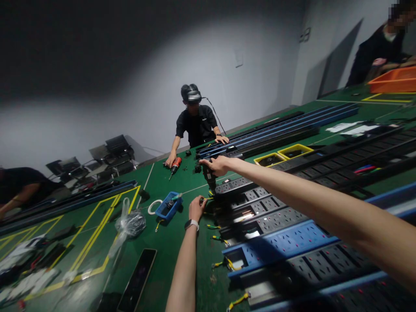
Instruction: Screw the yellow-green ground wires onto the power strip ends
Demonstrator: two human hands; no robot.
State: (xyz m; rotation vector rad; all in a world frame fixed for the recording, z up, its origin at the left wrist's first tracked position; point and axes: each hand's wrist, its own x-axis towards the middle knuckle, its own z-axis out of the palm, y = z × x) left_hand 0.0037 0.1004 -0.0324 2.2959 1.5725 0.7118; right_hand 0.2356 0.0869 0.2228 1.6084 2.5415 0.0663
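Observation:
Stretched out over the table, my right hand [220, 165] grips a dark power screwdriver [210, 179], held roughly upright with its tip down at the near end of a row of power strips. Just below it, my left hand [196, 209], with a watch on the wrist, is closed at the end of a strip beside a yellow-green wire. A small dark piece shows at its fingers, too blurred to name. Black power strips [279, 222] and a blue power strip [282, 242] lie side by side to the right, yellow-green wires [221, 239] sticking out of their ends.
A blue bin [169, 207] with small parts, a plastic bag [131, 223] and a phone [138, 279] lie on the left. Across the table a co-worker [196, 123] has a hand by an orange power screwdriver [175, 166]. Yellow bins [295, 150] stand behind the strips.

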